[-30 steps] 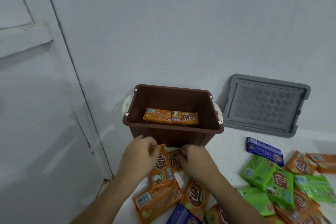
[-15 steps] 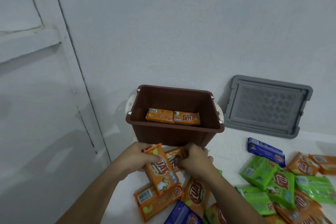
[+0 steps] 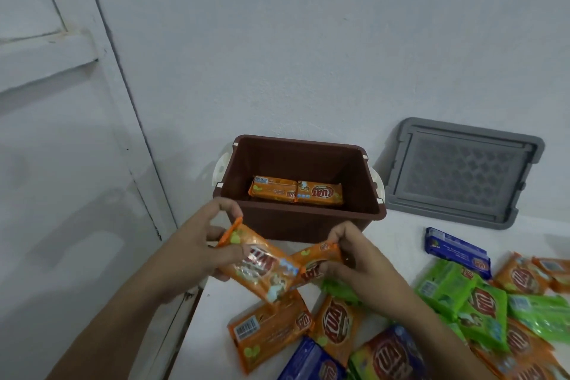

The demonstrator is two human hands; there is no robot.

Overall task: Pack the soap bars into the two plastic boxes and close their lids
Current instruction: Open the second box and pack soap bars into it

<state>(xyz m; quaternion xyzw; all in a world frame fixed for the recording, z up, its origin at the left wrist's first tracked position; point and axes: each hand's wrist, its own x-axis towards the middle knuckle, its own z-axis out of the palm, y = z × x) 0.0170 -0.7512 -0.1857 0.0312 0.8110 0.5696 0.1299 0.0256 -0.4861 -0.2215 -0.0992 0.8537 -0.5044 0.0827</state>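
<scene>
I am seeing the left hand point(image 3: 197, 245) pinching an orange soap bar point(image 3: 262, 270), now lifted clear of the bench point(image 3: 212, 327) by its left edge, and the right hand point(image 3: 357, 261) gripping a second bar point(image 3: 314, 256), both nearing the brown box point(image 3: 302, 225)

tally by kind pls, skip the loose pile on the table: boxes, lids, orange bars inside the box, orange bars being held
brown box: 1
grey lid: 1
orange bars in the box: 2
orange bars held: 2, one in the left hand, one in the right hand
total: 6
</scene>
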